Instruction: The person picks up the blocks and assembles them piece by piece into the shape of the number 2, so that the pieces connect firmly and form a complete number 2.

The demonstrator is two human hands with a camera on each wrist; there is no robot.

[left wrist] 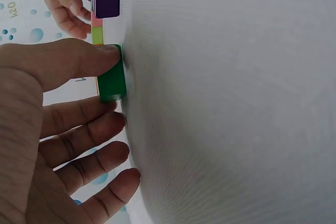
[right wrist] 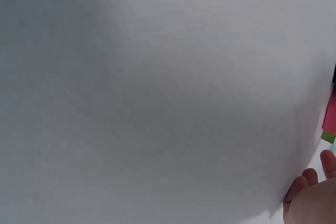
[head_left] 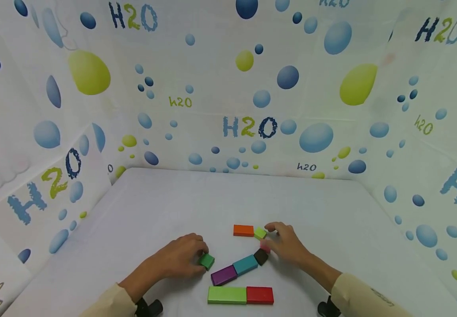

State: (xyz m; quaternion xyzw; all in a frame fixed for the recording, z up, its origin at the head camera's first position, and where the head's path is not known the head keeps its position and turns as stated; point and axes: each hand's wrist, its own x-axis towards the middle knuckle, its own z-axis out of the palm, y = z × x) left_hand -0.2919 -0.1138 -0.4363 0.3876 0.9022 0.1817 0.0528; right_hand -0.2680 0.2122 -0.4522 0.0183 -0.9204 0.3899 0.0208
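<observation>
My left hand (head_left: 185, 255) pinches a dark green block (head_left: 207, 261) between thumb and index finger, close to the table surface. The left wrist view shows the same green block (left wrist: 111, 77), with the other fingers spread below it. My right hand (head_left: 289, 244) is beside a pink block (head_left: 265, 246) and a small lime block (head_left: 260, 233). Its thumb is at the pink block and its index finger near the lime one; no clear grip shows. An orange block (head_left: 243, 230) adjoins the lime block. A black block (head_left: 261, 256), a teal block (head_left: 245, 265) and a purple block (head_left: 224, 275) form a slanting line.
Nearer me, a long light green block (head_left: 227, 295) and a red block (head_left: 259, 295) lie end to end. White cloth covers the table (head_left: 165, 198). Printed sheets (head_left: 212, 66) with blue and green drops stand at the back and both sides.
</observation>
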